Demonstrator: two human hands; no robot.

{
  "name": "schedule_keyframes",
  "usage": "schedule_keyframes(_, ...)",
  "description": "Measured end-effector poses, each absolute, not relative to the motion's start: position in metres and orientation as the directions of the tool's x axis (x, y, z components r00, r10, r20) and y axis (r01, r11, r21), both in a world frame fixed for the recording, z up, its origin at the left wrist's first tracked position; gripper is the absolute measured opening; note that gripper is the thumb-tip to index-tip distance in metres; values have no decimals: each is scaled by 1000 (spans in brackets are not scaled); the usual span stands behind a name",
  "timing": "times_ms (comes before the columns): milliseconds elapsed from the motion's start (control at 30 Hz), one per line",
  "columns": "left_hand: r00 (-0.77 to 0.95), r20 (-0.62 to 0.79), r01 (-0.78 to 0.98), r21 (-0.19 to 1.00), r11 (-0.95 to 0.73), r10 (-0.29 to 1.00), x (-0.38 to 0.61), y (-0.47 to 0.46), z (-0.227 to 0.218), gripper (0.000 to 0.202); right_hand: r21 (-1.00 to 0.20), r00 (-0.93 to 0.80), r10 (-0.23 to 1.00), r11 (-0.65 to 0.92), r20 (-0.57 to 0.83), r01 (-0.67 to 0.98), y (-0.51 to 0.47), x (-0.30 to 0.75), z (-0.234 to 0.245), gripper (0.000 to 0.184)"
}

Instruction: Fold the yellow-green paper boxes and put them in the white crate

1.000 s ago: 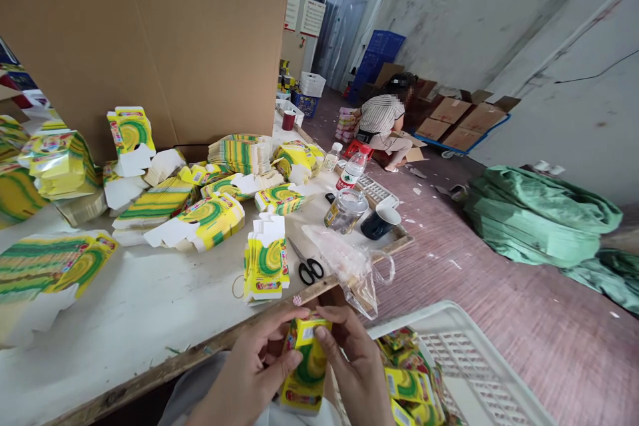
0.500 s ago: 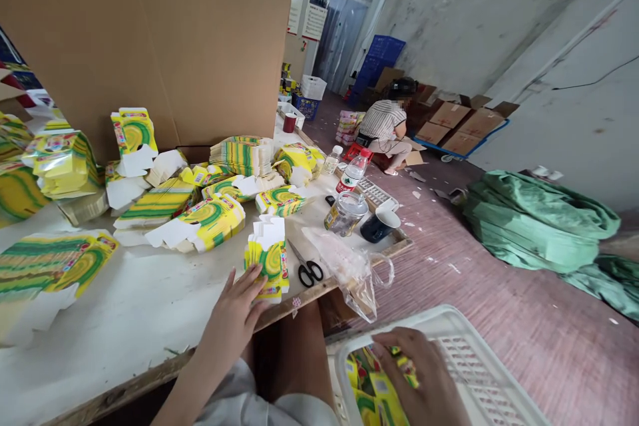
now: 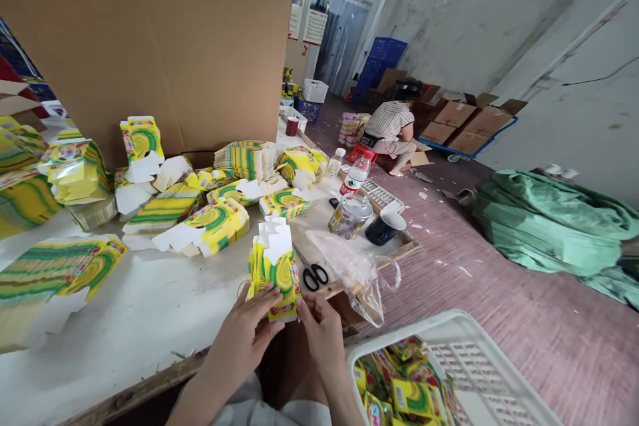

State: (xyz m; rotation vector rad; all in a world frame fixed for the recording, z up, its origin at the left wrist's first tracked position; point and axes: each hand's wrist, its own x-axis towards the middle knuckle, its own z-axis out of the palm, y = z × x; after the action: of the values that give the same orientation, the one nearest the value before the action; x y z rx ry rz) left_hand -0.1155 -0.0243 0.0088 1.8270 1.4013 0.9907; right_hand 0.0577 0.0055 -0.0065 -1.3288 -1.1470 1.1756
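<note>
At lower centre, the left hand point(image 3: 248, 327) grips open-flapped cartons point(image 3: 280, 271), the right hand point(image 3: 322, 331) pinching their edge; made-up boxes point(image 3: 414, 396) lie in the lower-right basket point(image 3: 466, 361), flat stacks point(image 3: 54, 273) at left not yet folded.

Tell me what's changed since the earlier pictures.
The left hand let go of the small box and moved forward onto the carton stack. The right hand let go too, went to the white basket, then back to the stack. The scissors and mug stayed put.

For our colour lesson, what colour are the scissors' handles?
The scissors' handles are black, best seen in the head view.
</note>
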Motion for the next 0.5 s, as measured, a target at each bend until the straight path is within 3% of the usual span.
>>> schedule_keyframes(133,-103,164,277,952,-130,981,-115,-28,17,42,-997,109,991,-70,-73,-30,1,62,4,39)
schedule_keyframes(233,-266,66,-90,992,-93,962,-113,-32,25,54,-989,67,992,-104,-111,-108,-7,62,16,39)
schedule_keyframes(367,49,-95,-554,826,106,994,-108,-36,31,49,-911,-80,967,-253,-240,-326,-25,57,24,40)
schedule_keyframes(500,273,-82,-703,663,257,958,-102,-40,38,49,-835,-163,942,-336,-294,-435,-36,51,26,30)
